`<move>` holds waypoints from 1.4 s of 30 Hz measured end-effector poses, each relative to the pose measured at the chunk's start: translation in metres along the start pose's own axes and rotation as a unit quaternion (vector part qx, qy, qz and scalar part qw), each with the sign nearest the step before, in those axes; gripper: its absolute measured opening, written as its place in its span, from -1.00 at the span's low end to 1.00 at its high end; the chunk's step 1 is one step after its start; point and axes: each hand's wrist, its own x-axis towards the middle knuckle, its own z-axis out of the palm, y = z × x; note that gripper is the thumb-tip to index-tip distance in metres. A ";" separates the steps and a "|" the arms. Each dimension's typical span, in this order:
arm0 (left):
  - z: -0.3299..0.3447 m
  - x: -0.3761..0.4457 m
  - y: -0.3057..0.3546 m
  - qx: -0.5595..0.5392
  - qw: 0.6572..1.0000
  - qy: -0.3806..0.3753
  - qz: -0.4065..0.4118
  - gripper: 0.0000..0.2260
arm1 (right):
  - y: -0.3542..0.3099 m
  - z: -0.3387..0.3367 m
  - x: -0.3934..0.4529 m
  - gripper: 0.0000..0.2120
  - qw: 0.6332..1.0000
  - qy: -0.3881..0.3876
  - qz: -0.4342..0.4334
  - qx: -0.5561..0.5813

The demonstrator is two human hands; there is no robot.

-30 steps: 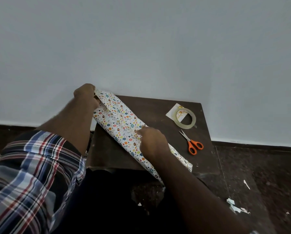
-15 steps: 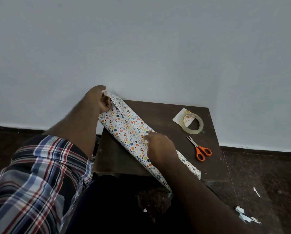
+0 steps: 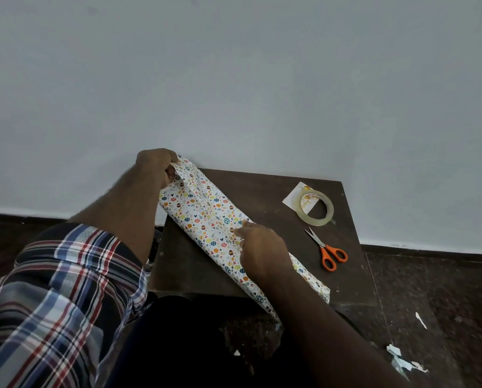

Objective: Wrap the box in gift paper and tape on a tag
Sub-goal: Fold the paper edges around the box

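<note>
Left hand (image 3: pixel 157 168) now pinching gift paper (image 3: pixel 206 217) end, right hand (image 3: pixel 262 247) flat on it; dark table (image 3: pixel 276 189) w/ tape (image 3: pixel 316 208), scissors (image 3: pixel 328 252).

The box, fully covered in white gift paper (image 3: pixel 206 217) printed with small coloured eggs and hearts, lies long and slantwise across the dark table, its far end paper pinched up, with the tag (image 3: pixel 293 198) lying flat under the tape roll (image 3: pixel 316 207).

Dark wooden table (image 3: pixel 195 264) bears wrapped box (image 3: pixel 206 217), tape roll (image 3: pixel 316 207), tag (image 3: pixel 293 198), scissors (image 3: pixel 328 252).
</note>
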 end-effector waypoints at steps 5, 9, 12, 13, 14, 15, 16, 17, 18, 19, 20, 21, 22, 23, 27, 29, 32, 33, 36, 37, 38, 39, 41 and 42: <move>-0.003 -0.004 0.003 -0.039 0.999 -0.016 -0.025 -0.88 | 0.001 0.004 0.001 -0.41 1.000 0.011 -0.001 0.000; -0.001 -0.005 0.000 -0.016 0.999 -0.030 -0.015 -0.86 | 0.000 0.002 0.001 -0.41 1.000 0.002 0.001 0.000; -0.003 -0.003 -0.001 -0.016 0.999 -0.037 -0.016 -0.88 | 0.000 0.004 0.001 -0.42 1.000 0.007 -0.001 -0.003; -0.003 -0.004 -0.001 -0.027 0.999 -0.043 -0.019 -0.89 | 0.000 0.005 0.001 -0.43 1.000 0.010 -0.001 -0.003; -0.003 -0.003 -0.001 -0.034 0.998 -0.051 -0.023 -0.92 | 0.000 0.005 0.001 -0.44 1.000 0.011 -0.001 -0.005; -0.003 -0.004 -0.001 -0.041 0.997 -0.058 -0.025 -0.94 | 0.000 0.005 0.002 -0.44 1.000 0.011 -0.001 -0.006; -0.003 -0.004 -0.002 -0.052 0.996 -0.064 -0.027 -0.91 | 0.000 0.005 0.001 -0.44 1.000 0.007 -0.001 -0.007; -0.003 -0.004 -0.002 -0.069 0.995 -0.069 -0.029 -0.87 | 0.000 0.004 0.002 -0.43 1.000 0.004 -0.001 -0.007; -0.004 -0.006 -0.003 -0.090 0.992 -0.078 -0.030 -0.86 | 0.000 0.004 0.002 -0.42 1.000 0.003 -0.002 -0.007; -0.005 -0.008 -0.003 -0.109 0.990 -0.087 -0.034 -0.87 | 0.000 0.004 0.002 -0.41 1.000 0.004 -0.002 -0.007; -0.006 -0.010 -0.005 -0.127 0.986 -0.095 -0.040 -0.90 | 0.000 0.004 0.002 -0.40 1.000 0.004 -0.002 -0.007; -0.006 -0.011 -0.006 -0.139 0.984 -0.103 -0.046 -0.93 | 0.000 0.005 0.003 -0.40 1.000 0.006 -0.001 -0.006; -0.007 -0.011 -0.008 -0.151 0.981 -0.111 -0.054 -0.94 | 0.000 0.006 0.003 -0.40 1.000 0.006 0.000 -0.006; -0.008 -0.010 -0.010 -0.162 0.977 -0.124 -0.060 -0.91 | 0.001 0.006 0.003 -0.40 1.000 0.007 0.000 -0.006; -0.008 -0.008 -0.010 -0.225 0.959 -0.159 -0.069 -0.95 | 0.000 0.004 0.002 -0.39 1.000 0.009 -0.002 -0.007; -0.008 -0.011 -0.009 -0.247 0.952 -0.163 -0.075 -0.94 | 0.000 0.003 0.001 -0.39 1.000 0.009 -0.001 -0.007; -0.006 -0.016 -0.009 -0.255 0.949 -0.167 -0.083 -0.90 | -0.001 0.003 0.000 -0.39 1.000 0.007 -0.002 -0.011; -0.005 -0.016 -0.009 -0.251 0.950 -0.164 -0.083 -0.89 | -0.001 0.002 0.000 -0.38 1.000 0.006 -0.001 -0.011; -0.004 -0.014 -0.006 -0.236 0.956 -0.156 -0.084 -0.85 | -0.001 0.003 0.001 -0.36 1.000 0.005 0.002 -0.008; -0.003 -0.014 -0.005 -0.229 0.957 -0.157 -0.083 -0.84 | -0.001 0.003 0.001 -0.36 1.000 0.007 0.001 -0.006; -0.003 -0.013 -0.004 -0.223 0.959 -0.157 -0.083 -0.83 | -0.001 0.003 0.001 -0.36 1.000 0.010 0.000 -0.005; -0.003 -0.012 -0.003 -0.215 0.960 -0.157 -0.082 -0.81 | -0.001 0.003 0.000 -0.35 1.000 0.013 -0.001 -0.005; -0.002 -0.012 -0.002 -0.194 0.965 -0.158 -0.078 -0.83 | -0.001 0.002 -0.002 -0.35 1.000 0.015 -0.002 -0.005; -0.002 -0.014 -0.001 -0.181 0.967 -0.160 -0.078 -0.86 | -0.002 0.001 -0.003 -0.36 1.000 0.014 -0.003 -0.006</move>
